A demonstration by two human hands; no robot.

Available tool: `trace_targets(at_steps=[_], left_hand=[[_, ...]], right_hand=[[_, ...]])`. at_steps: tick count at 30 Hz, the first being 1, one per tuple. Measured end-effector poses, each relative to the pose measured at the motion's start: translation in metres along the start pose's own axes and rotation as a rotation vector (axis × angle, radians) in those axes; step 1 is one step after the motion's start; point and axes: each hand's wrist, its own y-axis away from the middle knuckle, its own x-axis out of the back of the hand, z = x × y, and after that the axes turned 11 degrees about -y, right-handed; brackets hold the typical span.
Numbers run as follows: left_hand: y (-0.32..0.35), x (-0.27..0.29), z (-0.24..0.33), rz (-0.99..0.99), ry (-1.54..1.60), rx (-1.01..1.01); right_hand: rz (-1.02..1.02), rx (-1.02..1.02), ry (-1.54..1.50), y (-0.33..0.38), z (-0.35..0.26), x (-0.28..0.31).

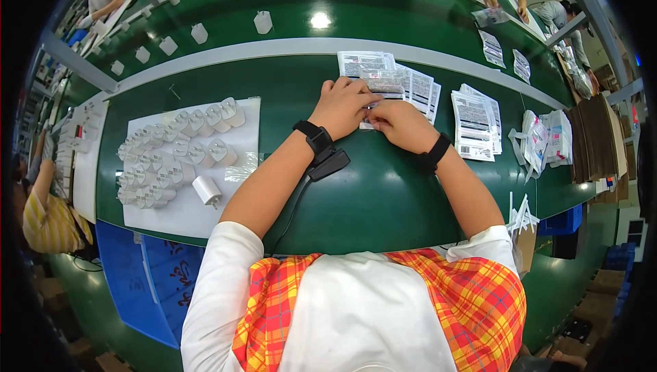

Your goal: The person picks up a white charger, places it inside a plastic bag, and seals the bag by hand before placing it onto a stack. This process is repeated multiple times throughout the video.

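Evidently both hands meet over a small clear plastic pouch with a printed label, lying on the green surface at the near edge of a fanned stack of like pouches. The left hand presses it down with fingers curled, its grip pinching the pouch's edge; the right hand pinches the same pouch from the other side. Such a pouch looks feather-light, limp and slippery, so I judge it best taken at a corner or the open mouth. Another pile of pouches lies to the right. A white sheet at left carries rows of white plug adapters. A blue bin sits below; its contents cannot be made out.
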Motion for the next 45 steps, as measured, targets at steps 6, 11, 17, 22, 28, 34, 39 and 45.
trace_targets(at_steps=[6,11,17,22,28,34,39,45], left_hand=[[0.003,-0.002,0.006,-0.025,0.064,-0.018],[0.016,0.005,-0.005,0.031,0.151,-0.026],[0.007,0.010,0.005,0.002,0.155,-0.039],[-0.003,0.005,0.019,0.040,0.042,0.017],[0.011,0.001,0.012,0.110,-0.126,0.013],[0.013,0.004,0.011,0.137,-0.064,0.144],[0.015,-0.003,-0.003,0.235,-0.022,0.041],[0.000,0.006,-0.003,0.046,0.144,0.117]], right_hand=[[-0.175,0.179,-0.057,0.055,0.000,0.039],[0.593,-0.407,-0.354,0.273,0.011,0.109],[0.895,-0.892,-0.062,0.489,0.031,0.091],[0.884,-0.605,0.461,0.340,-0.019,0.094],[0.238,-0.084,0.033,0.071,-0.035,0.061],[0.134,-0.273,0.395,-0.006,0.020,0.024],[-0.005,-0.215,0.032,-0.016,0.058,0.058],[0.491,-0.130,-0.441,-0.043,0.127,0.115]])
